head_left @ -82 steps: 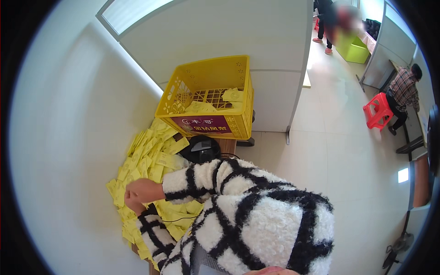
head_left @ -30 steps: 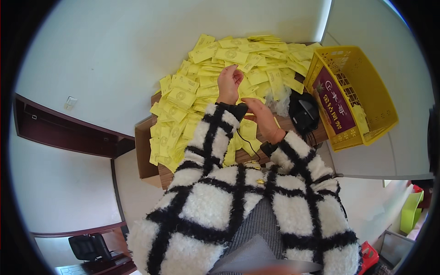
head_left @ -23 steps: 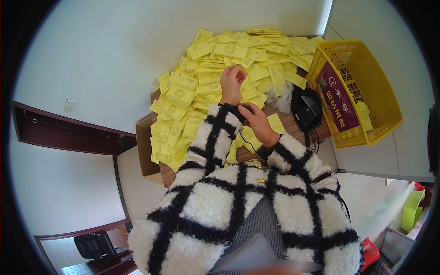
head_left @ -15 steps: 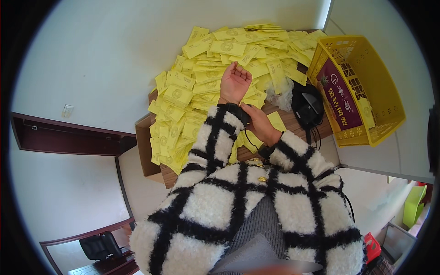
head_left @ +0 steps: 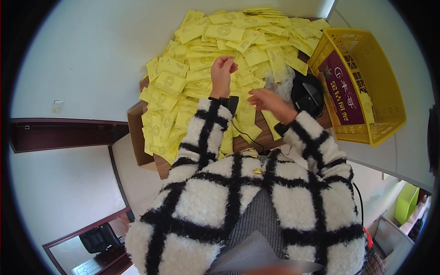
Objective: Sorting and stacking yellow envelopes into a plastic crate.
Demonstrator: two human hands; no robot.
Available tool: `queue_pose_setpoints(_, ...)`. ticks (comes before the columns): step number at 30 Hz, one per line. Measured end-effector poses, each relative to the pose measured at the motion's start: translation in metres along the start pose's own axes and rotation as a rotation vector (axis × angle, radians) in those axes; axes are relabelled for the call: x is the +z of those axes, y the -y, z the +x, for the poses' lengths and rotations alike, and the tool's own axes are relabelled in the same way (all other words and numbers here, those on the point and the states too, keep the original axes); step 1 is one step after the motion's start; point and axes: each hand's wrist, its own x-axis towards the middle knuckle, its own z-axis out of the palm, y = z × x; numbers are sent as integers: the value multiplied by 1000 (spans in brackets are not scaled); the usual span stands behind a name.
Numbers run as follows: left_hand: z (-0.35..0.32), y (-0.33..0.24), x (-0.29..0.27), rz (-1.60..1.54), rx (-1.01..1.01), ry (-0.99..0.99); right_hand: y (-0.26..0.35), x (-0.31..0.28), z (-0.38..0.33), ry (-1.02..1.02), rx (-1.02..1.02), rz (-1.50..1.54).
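Note:
My left hand [head_left: 222,78] is raised over a large heap of yellow paper packets [head_left: 172,87], fingers curled in loosely with nothing visible in them. A black strap with a small box-like device [head_left: 233,105] sits on the left wrist, and a thin black cable [head_left: 247,135] runs down from it. To its right, apart from it, my right hand [head_left: 274,104] hovers above the near part of the heap, fingers stretched toward the left and holding nothing. Another black band [head_left: 281,130] shows at the right wrist.
The heap lies on a wooden table [head_left: 270,123]. Right of it are a clear plastic bag [head_left: 283,85], a black bag [head_left: 308,96] and a yellow plastic crate [head_left: 389,87] with a purple panel. A cardboard box [head_left: 136,137] stands at the table's left, with walls behind and to the right.
My right hand has come away from the left wrist and moved right. My left hand has turned over from palm up and shifted slightly left. The whole view has shifted slightly.

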Motion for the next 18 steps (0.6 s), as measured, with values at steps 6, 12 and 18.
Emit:
queue_pose_setpoints(6,-29,22,-43,487,146,-72,-51,-97,20,-177,-156,-360)
queue_pose_setpoints(12,-45,52,-65,322,50,-114,-118,-100,11,-235,-19,-1144)
queue_pose_setpoints(18,-57,58,-72,113,-186,-222,-126,-72,16,-403,180,-1288)
